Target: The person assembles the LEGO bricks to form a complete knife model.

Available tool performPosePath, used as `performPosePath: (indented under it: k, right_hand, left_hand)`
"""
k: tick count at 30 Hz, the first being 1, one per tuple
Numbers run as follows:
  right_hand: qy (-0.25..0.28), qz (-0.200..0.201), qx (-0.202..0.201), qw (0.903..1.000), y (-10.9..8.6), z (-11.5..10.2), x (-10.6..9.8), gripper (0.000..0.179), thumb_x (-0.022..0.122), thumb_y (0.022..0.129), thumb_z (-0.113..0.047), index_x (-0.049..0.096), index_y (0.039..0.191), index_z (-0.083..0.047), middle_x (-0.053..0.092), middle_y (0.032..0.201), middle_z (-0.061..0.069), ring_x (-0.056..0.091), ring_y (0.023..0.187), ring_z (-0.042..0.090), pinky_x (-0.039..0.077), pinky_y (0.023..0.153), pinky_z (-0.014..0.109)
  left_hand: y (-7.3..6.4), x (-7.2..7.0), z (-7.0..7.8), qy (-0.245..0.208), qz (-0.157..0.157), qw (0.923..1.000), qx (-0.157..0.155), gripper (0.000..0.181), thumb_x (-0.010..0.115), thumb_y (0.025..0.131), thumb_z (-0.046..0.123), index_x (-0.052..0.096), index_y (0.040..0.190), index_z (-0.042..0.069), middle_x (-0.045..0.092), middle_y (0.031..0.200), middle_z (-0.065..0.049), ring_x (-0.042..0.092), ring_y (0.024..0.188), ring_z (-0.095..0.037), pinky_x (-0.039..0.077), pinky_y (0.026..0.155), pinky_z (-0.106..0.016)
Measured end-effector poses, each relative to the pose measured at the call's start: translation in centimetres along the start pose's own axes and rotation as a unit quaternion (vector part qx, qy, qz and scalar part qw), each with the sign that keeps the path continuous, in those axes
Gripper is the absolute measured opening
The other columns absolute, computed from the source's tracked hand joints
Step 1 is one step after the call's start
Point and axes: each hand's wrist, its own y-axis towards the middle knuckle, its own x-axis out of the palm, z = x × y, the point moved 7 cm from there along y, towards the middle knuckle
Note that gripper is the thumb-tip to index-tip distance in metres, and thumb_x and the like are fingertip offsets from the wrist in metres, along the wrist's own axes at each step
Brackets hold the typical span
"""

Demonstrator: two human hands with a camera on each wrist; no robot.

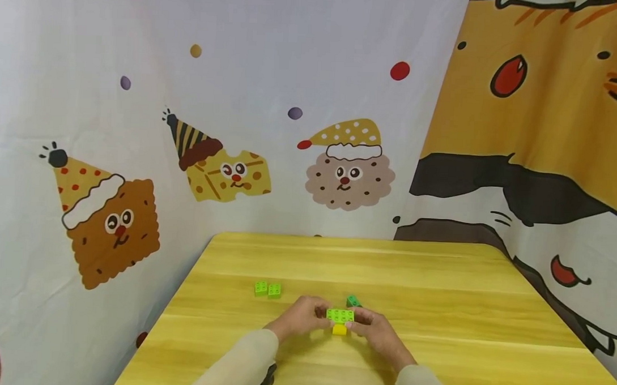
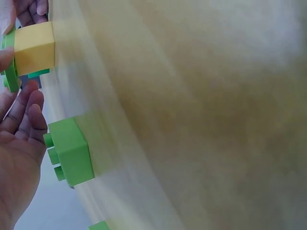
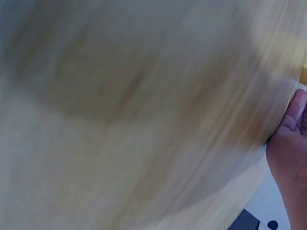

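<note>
A thin light green building brick (image 1: 340, 316) with studs on top sits over a yellow brick (image 1: 339, 329). My left hand (image 1: 306, 316) pinches the thin brick's left end, and my right hand (image 1: 379, 330) pinches its right end. Seen from the side in the left wrist view, the yellow brick (image 2: 34, 47) is against the underside of the thin green brick (image 2: 10, 64). At the border of the right wrist view, the right hand (image 3: 288, 148) shows only partly, with a sliver of the yellow brick (image 3: 304, 73) beyond its fingers.
Two light green bricks (image 1: 261, 288) stand side by side on the wooden table (image 1: 413, 270), left of the hands. A darker green brick (image 1: 353, 301) lies just behind the right hand's fingers. Cartoon-printed cloth (image 1: 261, 89) hangs along the table's far and left sides.
</note>
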Motion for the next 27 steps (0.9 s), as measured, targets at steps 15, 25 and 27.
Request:
performPosePath:
  k: [15, 25, 27]
  right_hand:
    - [0.008, 0.007, 0.003, 0.9999, -0.2, 0.3, 0.0, 0.046, 0.071, 0.093, -0.027, 0.062, 0.130, 0.000, 0.066, 0.120, 0.011, 0.061, 0.104, 0.022, 0.050, 0.087, 0.042]
    - [0.025, -0.005, -0.006, 0.9997, -0.3, 0.3, 0.1, 0.048, 0.072, 0.093, -0.026, 0.061, 0.131, 0.001, 0.065, 0.120, 0.012, 0.061, 0.106, 0.023, 0.050, 0.090, 0.045]
    - [0.024, -0.008, -0.005, 0.9997, -0.2, 0.4, 0.1, 0.048, 0.072, 0.093, -0.027, 0.060, 0.131, 0.001, 0.065, 0.121, 0.011, 0.061, 0.107, 0.023, 0.050, 0.091, 0.045]
  left_hand:
    - [-1.0, -2.7, -1.6, -0.049, 0.048, 0.9975, -0.015, 0.050, 0.073, 0.092, 0.030, 0.060, 0.134, 0.006, 0.062, 0.102, 0.004, 0.056, 0.094, -0.015, 0.049, 0.078, -0.033]
    - [-2.0, -9.4, -4.5, -0.052, 0.152, 0.9856, -0.052, 0.048, 0.069, 0.095, 0.032, 0.060, 0.135, 0.007, 0.062, 0.106, -0.002, 0.056, 0.097, -0.019, 0.050, 0.078, -0.036]
    - [-2.4, -10.7, -5.4, -0.062, 0.175, 0.9801, -0.069, 0.048, 0.070, 0.094, 0.032, 0.060, 0.135, 0.009, 0.062, 0.108, -0.004, 0.056, 0.099, -0.019, 0.049, 0.081, -0.037]
